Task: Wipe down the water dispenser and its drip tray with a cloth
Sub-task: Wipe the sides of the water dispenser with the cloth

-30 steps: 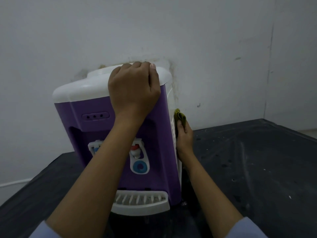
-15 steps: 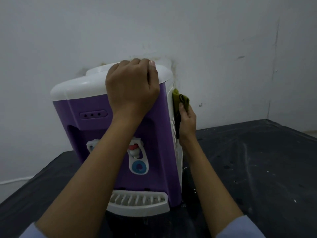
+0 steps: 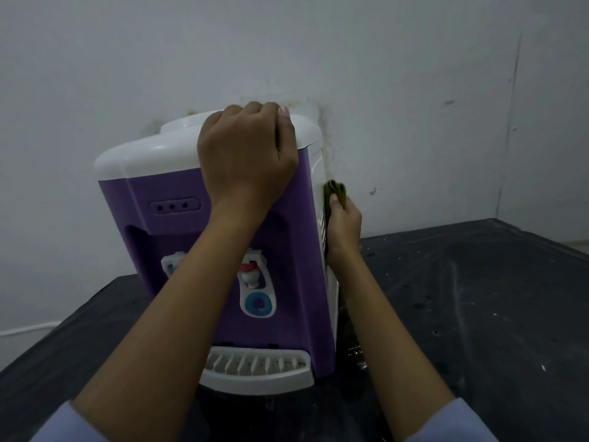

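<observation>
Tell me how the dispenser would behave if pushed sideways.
Probably light: the dispenser carries no bottle on top. It may slide or tip on the table, being taller than wide; the left hand grips its top, seemingly bracing it against the right hand pressing the cloth on its side. Its plastic shell looks rigid.

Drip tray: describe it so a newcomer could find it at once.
Find the purple water dispenser on the black table. Go down its front, below the red tap, to the base, where the drip tray juts forward. Unlike the smooth white lid on top, it is a white shelf with a slotted grille.
</observation>
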